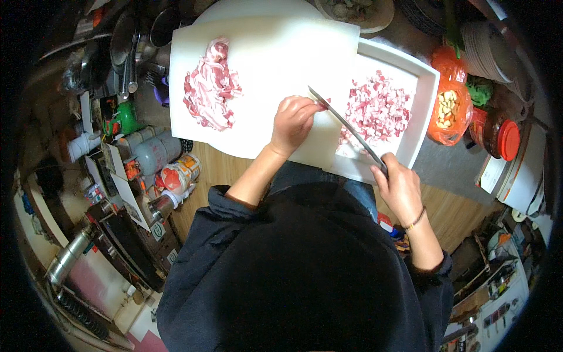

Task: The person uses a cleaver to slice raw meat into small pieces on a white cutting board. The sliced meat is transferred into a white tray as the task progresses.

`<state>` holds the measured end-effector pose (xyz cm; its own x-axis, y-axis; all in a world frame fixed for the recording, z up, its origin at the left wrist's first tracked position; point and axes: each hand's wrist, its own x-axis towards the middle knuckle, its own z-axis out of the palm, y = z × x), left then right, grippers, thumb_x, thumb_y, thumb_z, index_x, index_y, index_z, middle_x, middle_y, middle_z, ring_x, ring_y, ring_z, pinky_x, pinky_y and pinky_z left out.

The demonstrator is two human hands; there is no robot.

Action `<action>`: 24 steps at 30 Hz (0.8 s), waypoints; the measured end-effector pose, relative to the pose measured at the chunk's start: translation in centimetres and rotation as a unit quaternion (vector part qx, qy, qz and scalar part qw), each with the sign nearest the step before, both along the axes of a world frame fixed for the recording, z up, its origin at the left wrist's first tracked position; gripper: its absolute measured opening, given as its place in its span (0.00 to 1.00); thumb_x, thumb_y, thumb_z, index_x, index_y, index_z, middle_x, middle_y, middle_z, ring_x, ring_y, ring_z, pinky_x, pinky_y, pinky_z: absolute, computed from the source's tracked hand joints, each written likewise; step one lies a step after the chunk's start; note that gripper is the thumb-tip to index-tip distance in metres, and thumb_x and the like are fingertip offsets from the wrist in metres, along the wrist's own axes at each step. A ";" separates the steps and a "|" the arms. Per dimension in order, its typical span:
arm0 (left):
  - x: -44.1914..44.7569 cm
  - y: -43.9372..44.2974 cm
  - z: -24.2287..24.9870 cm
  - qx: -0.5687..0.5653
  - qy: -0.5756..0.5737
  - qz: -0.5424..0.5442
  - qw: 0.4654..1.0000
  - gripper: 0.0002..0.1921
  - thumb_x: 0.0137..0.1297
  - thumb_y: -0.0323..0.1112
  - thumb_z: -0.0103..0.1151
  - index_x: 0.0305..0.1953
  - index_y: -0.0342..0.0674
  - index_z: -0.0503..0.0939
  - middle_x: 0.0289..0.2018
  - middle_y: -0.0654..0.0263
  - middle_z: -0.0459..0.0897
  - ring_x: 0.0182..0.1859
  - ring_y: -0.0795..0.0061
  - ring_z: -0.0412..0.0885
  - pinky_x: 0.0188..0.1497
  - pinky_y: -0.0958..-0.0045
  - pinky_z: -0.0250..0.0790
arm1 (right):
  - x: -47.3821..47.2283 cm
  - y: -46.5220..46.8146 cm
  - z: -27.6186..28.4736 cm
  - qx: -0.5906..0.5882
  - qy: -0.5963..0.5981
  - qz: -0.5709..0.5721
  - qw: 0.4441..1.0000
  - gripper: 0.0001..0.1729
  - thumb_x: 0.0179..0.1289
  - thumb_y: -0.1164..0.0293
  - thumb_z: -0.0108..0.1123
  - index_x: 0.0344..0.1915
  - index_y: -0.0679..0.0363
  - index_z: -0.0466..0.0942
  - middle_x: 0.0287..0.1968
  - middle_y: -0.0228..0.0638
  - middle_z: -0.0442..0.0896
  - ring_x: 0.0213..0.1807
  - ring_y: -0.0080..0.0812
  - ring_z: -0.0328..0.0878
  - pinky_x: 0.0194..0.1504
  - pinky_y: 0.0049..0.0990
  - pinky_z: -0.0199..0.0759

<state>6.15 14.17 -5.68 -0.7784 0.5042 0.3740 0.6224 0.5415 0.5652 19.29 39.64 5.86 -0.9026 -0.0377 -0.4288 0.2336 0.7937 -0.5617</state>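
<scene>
My right hand (399, 187) grips the handle of a kitchen knife (349, 127), whose blade slants up and left over the right part of the white cutting board (264, 57). Close to the blade, my left hand (294, 121) pinches a small strip of red meat (324, 104) between its fingertips. Larger slices of raw, fatty meat (213, 90) lie in a heap on the board's left side. Under the board's right edge sits a white tray (427, 94) holding many small diced meat pieces (378, 110). The knife hides part of the dice.
Right of the tray are an orange plastic bag (457, 112) with pale peeled pieces, a red-lidded jar (508, 140) and a stack of plates (484, 53). A bowl (374, 24) stands behind. Pans (125, 44), a green bottle (127, 118) and a grey gas canister (156, 152) are at left.
</scene>
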 end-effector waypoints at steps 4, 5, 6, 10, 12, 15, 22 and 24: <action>-0.1 -0.5 -0.3 -0.055 -0.027 -0.028 0.998 0.06 0.60 0.24 0.63 0.39 0.40 0.84 0.39 0.63 0.86 0.47 0.62 0.82 0.55 0.62 0.74 | 0.1 -0.6 0.4 0.036 -0.067 0.009 0.997 0.15 0.73 0.62 0.64 0.41 0.62 0.72 0.26 0.52 0.83 0.32 0.60 0.84 0.33 0.50 0.76; -0.2 -0.5 -0.4 -0.060 -0.027 -0.023 0.998 0.06 0.60 0.24 0.63 0.39 0.40 0.84 0.39 0.63 0.86 0.47 0.62 0.82 0.55 0.62 0.74 | -0.8 -1.4 0.1 0.006 -0.004 0.013 1.000 0.15 0.73 0.62 0.64 0.41 0.62 0.72 0.26 0.51 0.84 0.32 0.59 0.84 0.32 0.49 0.77; 0.0 -0.5 -0.4 -0.064 -0.028 -0.020 0.997 0.06 0.61 0.24 0.63 0.39 0.40 0.84 0.39 0.62 0.86 0.47 0.62 0.82 0.55 0.62 0.74 | -2.3 -2.6 -1.2 -0.001 0.020 0.019 1.000 0.15 0.72 0.63 0.64 0.41 0.63 0.72 0.27 0.51 0.84 0.31 0.57 0.85 0.32 0.48 0.78; 0.3 -0.6 -0.2 -0.042 -0.025 -0.012 0.999 0.09 0.58 0.22 0.60 0.40 0.39 0.84 0.39 0.63 0.83 0.46 0.60 0.80 0.55 0.61 0.74 | -4.7 -4.0 -2.1 -0.036 0.079 0.027 0.996 0.15 0.72 0.64 0.64 0.41 0.64 0.72 0.27 0.51 0.85 0.30 0.55 0.85 0.32 0.47 0.79; 0.5 -0.8 -0.2 -0.014 -0.012 0.008 1.000 0.10 0.58 0.22 0.60 0.41 0.39 0.84 0.39 0.63 0.83 0.46 0.59 0.80 0.56 0.61 0.74 | -3.9 -3.0 -0.8 -0.012 0.036 0.009 0.999 0.15 0.73 0.63 0.64 0.42 0.62 0.72 0.26 0.50 0.84 0.31 0.57 0.85 0.32 0.49 0.78; 0.4 -1.0 -0.3 -0.015 -0.016 -0.003 1.000 0.11 0.58 0.22 0.60 0.42 0.39 0.83 0.39 0.63 0.83 0.45 0.59 0.80 0.56 0.61 0.74 | -2.3 -1.6 1.6 0.008 -0.017 0.006 1.000 0.14 0.73 0.63 0.63 0.43 0.62 0.73 0.27 0.52 0.84 0.32 0.57 0.85 0.33 0.49 0.78; 0.4 -1.2 -0.3 -0.066 -0.021 -0.020 0.997 0.11 0.58 0.22 0.61 0.43 0.39 0.82 0.39 0.63 0.83 0.46 0.57 0.80 0.57 0.58 0.74 | -5.1 -4.6 -2.7 -0.030 0.054 0.040 0.997 0.15 0.72 0.63 0.64 0.42 0.65 0.72 0.27 0.51 0.84 0.29 0.56 0.85 0.31 0.47 0.80; 0.6 -1.5 -0.3 -0.022 -0.017 0.009 1.000 0.10 0.59 0.23 0.61 0.43 0.40 0.82 0.39 0.63 0.83 0.46 0.57 0.80 0.56 0.59 0.74 | -5.0 -4.5 -2.6 -0.056 0.116 0.035 0.991 0.16 0.72 0.63 0.64 0.42 0.65 0.72 0.27 0.52 0.84 0.30 0.57 0.85 0.31 0.47 0.79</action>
<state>6.77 12.70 -5.98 -0.7988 0.5057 0.3258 0.5939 0.5767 0.5610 14.32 35.18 3.25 -0.9700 -0.1392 -0.1992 0.0344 0.7327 -0.6797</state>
